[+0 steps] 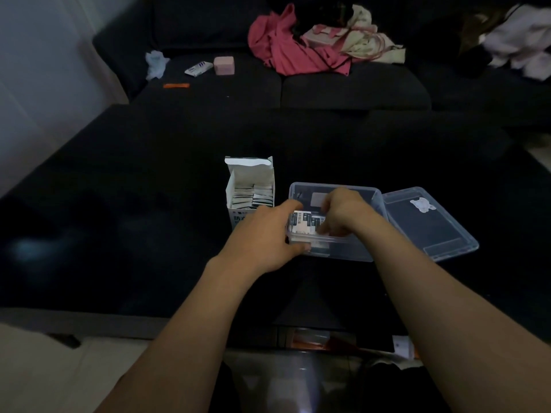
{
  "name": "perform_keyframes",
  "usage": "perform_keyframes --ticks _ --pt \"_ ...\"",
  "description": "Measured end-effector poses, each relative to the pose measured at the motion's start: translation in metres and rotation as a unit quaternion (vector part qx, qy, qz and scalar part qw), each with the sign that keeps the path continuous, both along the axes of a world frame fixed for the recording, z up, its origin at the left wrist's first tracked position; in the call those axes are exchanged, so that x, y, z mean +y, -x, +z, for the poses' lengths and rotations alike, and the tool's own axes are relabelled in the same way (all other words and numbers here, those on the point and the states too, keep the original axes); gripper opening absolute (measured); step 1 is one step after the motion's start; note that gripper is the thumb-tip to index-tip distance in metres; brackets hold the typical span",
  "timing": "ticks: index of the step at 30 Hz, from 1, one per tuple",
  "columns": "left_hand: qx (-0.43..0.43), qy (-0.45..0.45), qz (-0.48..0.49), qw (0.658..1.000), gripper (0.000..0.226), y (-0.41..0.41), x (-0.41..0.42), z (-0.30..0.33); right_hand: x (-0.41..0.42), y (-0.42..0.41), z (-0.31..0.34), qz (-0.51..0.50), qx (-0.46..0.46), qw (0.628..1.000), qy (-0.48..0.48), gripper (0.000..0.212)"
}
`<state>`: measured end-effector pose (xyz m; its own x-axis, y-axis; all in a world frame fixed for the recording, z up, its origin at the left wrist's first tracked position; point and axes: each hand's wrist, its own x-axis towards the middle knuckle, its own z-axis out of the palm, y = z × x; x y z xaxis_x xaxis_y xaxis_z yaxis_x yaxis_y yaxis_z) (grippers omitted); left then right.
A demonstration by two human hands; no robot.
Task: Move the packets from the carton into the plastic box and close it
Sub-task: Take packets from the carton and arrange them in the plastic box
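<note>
Forearms reach fwd from bottom edge over dark surface (119,174). Left hand (262,236) grips near-left corner of clear plastic box (369,192), thumb on front wall, fingers curled over rim. Right hand (343,213) inside box, fingers curled down on packets (304,223) stacked at left end; exact grip hidden, seems pinching them. Lid (429,225) lies off, just right of box, touching it. Carton (250,186) stands open just left of box, more packets inside. Far back: sofa (357,90) w/ pink cloth (286,46).
</note>
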<state>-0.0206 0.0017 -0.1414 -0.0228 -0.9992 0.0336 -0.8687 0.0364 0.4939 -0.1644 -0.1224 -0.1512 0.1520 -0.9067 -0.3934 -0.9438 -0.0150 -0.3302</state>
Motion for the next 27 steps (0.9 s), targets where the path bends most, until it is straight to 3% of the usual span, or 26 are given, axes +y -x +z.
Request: perform_keyframes --ticks 3,5,9,11,13,17,20,27 --pt "0.012 0.009 0.008 1.000 0.067 -0.003 0.004 0.007 0.001 0.003 0.005 0.019 -0.003 1.000 -0.007 0.047" --pt "0.070 0.029 0.039 0.996 0.052 -0.007 0.007 0.015 0.001 0.007 0.014 0.024 -0.027 0.999 -0.014 0.040" --pt "0.194 0.206 0.183 0.942 0.017 -0.027 0.009 0.027 0.010 0.017 0.050 -0.009 -0.186 0.982 0.039 0.018" --pt "0.193 0.248 0.239 0.919 0.014 -0.041 0.009 0.029 0.025 0.007 0.070 0.054 -0.282 0.954 0.084 0.009" --pt "0.172 0.228 0.278 0.917 0.015 -0.052 0.009 0.027 0.045 -0.014 0.083 0.153 -0.327 0.928 0.096 0.006" --pt "0.145 0.148 0.291 0.934 0.032 -0.059 0.006 0.015 0.058 -0.061 0.065 0.264 -0.184 0.924 0.209 0.008" --pt "0.212 0.057 0.269 0.938 0.027 -0.058 0.002 0.008 0.056 -0.077 0.048 0.263 -0.060 0.909 0.316 0.016" --pt "0.255 -0.003 0.262 0.931 0.020 -0.057 -0.004 0.003 0.055 -0.085 0.048 0.280 0.021 0.897 0.342 0.011"
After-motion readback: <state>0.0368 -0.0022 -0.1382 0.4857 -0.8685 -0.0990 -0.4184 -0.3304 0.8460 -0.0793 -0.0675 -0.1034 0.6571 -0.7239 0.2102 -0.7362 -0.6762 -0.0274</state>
